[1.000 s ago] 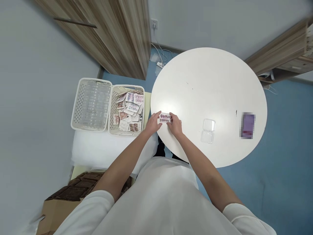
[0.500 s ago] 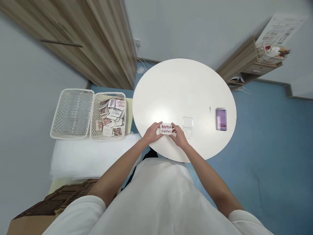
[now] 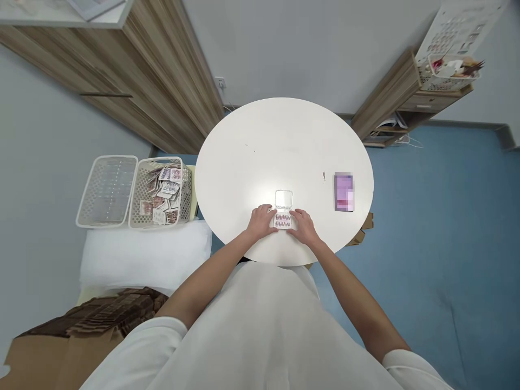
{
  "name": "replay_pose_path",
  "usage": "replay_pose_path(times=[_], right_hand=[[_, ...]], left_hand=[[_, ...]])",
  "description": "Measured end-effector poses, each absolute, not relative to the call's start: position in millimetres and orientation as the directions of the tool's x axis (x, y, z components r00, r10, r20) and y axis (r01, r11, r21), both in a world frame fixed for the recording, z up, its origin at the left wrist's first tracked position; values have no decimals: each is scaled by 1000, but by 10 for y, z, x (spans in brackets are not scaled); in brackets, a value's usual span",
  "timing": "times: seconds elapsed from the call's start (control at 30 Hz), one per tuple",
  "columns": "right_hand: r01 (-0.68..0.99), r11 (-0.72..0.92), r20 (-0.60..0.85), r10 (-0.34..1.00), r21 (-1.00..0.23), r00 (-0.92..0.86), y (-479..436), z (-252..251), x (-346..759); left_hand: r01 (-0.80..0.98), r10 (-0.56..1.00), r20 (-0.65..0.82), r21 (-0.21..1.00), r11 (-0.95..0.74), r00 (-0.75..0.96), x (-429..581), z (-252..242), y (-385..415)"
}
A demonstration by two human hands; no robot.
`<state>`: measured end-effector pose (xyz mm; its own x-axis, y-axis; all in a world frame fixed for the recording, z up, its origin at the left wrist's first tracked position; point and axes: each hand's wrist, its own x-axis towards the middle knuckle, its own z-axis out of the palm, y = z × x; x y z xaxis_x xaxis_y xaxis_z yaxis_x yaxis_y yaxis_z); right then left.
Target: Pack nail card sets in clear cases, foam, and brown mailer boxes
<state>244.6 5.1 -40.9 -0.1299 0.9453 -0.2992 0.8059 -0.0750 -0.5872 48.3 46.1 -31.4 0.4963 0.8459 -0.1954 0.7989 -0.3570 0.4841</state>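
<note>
A small white card of pink-purple press-on nails [image 3: 283,220] lies in or right over the lower half of a clear plastic case near the table's front edge. The case's clear lid [image 3: 284,199] stands open, folded away from me. My left hand [image 3: 260,222] grips the left edge of the card, thumb near the bottom corner and fingers at the upper one. On the opposite edge, my right hand [image 3: 304,226] grips it the same way. Whether the fingertips also touch the case underneath is too small to tell.
On the round white table [image 3: 280,141] lie a phone with a blurred screen [image 3: 344,192] and a small dark item [image 3: 324,176]. To the left, one white basket [image 3: 132,214] holds many nail cards, another [image 3: 79,216] clear cases. A cardboard box [image 3: 60,357] sits lower left.
Both hands have brought the nail card rightward relative to the table, onto the open clear case that lay beside it. The camera view has shifted too.
</note>
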Motion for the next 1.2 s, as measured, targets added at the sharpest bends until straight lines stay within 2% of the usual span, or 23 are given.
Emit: replay_pose_path(times=[0.37, 0.73, 0.93, 1.03, 1.2], right_hand=[[858, 20, -272, 944, -513, -185, 251, -604, 2499], [847, 45, -255, 944, -530, -210, 274, -629, 2529], [829, 27, -264, 942, -559, -208, 254, -604, 2536], [800, -24, -285, 940, -600, -186, 219, -562, 2548], [699, -178, -342, 934, -693, -101, 193, -519, 2560]], left_hand=[[865, 878, -226, 391, -315, 422, 623, -415, 542], [870, 858, -279, 382, -313, 431, 597, -421, 565], [865, 864, -286, 420, -276, 415, 580, -404, 546], [872, 882, -302, 442, -208, 363, 547, -386, 507], [826, 900, -392, 560, 68, 192, 530, -389, 392]])
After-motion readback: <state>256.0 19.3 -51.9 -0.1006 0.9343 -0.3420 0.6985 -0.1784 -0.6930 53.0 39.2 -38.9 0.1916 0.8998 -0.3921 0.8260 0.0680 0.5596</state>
